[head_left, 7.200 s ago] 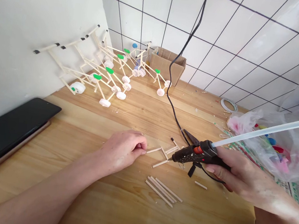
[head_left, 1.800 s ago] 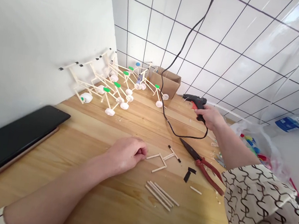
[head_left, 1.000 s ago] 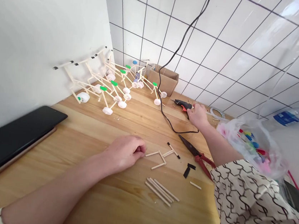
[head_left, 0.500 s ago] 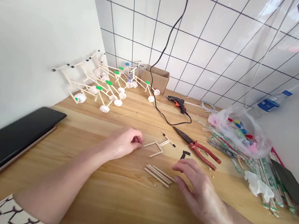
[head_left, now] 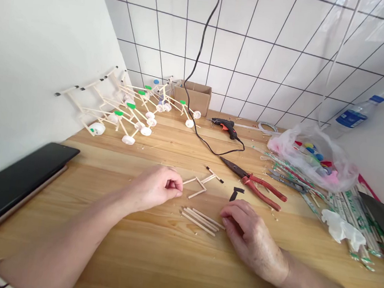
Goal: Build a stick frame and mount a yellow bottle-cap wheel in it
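Note:
My left hand (head_left: 159, 187) rests on the wood with thumb and fingers pinched together. Its fingertips are at one prong of a small wooden stick frame (head_left: 204, 182), which has two prongs and a crossbar with black ends. Whatever the pinch may hold is hidden. Nearer to me lies a row of several short wooden sticks (head_left: 200, 222). My right hand (head_left: 251, 236) has its thumb and forefinger closed at the right end of the outermost stick. Just beyond its knuckles is a black bent piece (head_left: 236, 194).
Red-handled pliers (head_left: 253, 183) and a black glue gun (head_left: 225, 127) lie farther back. Several wheeled stick models (head_left: 126, 113) stand at left, beside a cardboard box (head_left: 193, 98). At right are a plastic bag (head_left: 282, 142), wrapped sticks (head_left: 353, 218) and a bottle (head_left: 354, 116). A black phone (head_left: 18, 175) lies left.
My right thumb and forefinger have come together at the end of a stick. My left hand stays pinched by the frame. The view has shifted slightly.

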Demonstrator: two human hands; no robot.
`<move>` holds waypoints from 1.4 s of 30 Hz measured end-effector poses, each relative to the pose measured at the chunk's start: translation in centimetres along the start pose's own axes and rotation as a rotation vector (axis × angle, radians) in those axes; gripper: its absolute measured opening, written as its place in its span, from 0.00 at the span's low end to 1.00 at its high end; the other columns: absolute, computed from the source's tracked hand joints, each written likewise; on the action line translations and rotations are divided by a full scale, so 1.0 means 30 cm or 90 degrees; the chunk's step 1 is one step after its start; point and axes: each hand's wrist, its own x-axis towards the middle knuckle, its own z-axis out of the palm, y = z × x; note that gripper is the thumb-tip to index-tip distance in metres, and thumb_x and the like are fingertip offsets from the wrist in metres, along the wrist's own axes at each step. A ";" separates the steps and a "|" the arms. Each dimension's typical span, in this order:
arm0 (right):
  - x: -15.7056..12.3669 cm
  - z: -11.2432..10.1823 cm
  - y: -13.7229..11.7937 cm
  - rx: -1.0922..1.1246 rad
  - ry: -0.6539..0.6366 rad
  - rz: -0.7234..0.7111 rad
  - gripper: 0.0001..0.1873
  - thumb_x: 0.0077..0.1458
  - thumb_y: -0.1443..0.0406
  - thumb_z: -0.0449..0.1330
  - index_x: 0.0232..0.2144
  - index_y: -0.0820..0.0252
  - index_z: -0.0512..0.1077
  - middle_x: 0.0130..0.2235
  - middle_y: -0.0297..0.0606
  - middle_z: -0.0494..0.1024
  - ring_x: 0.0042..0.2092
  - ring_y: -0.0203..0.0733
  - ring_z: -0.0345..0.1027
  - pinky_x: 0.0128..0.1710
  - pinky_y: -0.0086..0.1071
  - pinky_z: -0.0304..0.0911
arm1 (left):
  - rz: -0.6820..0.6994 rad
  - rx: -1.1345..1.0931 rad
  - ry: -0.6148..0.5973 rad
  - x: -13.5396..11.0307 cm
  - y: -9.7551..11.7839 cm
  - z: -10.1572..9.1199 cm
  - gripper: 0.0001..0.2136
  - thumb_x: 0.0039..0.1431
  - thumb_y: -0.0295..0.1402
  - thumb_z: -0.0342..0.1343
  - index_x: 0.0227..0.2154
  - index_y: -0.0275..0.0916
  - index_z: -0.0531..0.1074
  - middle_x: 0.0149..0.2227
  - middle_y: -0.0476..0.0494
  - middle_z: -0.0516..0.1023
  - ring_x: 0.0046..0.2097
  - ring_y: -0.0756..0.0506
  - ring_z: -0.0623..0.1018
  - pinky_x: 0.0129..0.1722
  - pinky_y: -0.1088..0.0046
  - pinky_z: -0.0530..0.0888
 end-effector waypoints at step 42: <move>0.004 0.003 0.000 0.001 -0.011 -0.010 0.09 0.57 0.76 0.50 0.35 0.60 0.67 0.34 0.41 0.72 0.37 0.43 0.63 0.38 0.38 0.61 | 0.081 0.011 -0.002 -0.013 -0.011 0.066 0.07 0.53 0.26 0.54 0.24 0.40 0.75 0.25 0.52 0.71 0.28 0.51 0.71 0.27 0.77 0.63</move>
